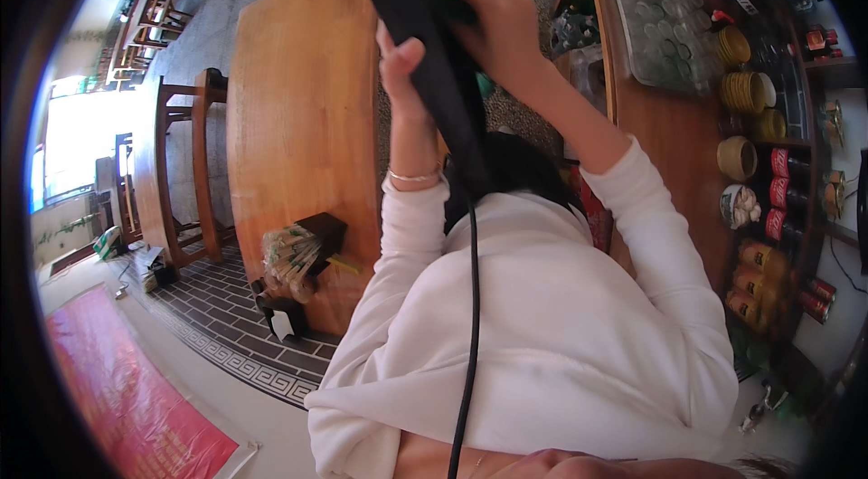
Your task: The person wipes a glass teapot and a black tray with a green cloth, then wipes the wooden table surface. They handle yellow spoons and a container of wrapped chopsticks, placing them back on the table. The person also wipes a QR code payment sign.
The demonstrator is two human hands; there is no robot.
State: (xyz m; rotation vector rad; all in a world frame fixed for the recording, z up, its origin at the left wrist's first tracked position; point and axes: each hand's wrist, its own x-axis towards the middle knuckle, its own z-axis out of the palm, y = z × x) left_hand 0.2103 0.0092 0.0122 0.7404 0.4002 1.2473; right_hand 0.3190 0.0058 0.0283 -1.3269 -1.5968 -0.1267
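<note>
A long flat black thing (pixel 415 11), perhaps a strap, slants from the top edge down towards my lap. My left hand (pixel 401 65) wears a bracelet and grips its left edge, thumb over the front and fingers hidden behind. At its right edge is my right hand (pixel 498 14), with fingers bent, slightly blurred and partly lost against dark material. Whether that hand has hold of anything is hidden. A thin black cable (pixel 472 316) runs down over my white top (pixel 542 289). Dark cloth (pixel 522 163) covers my lap.
Left stands a wooden table (pixel 305 92) with wrapped chopsticks (pixel 291 252) in a dark holder (pixel 329 235) and a napkin dispenser (pixel 281 319). To the right, a wooden counter (pixel 651 140) bears a tray of glasses (pixel 658 24), stacked yellow bowls (pixel 742 92) and cola bottles (pixel 780 194).
</note>
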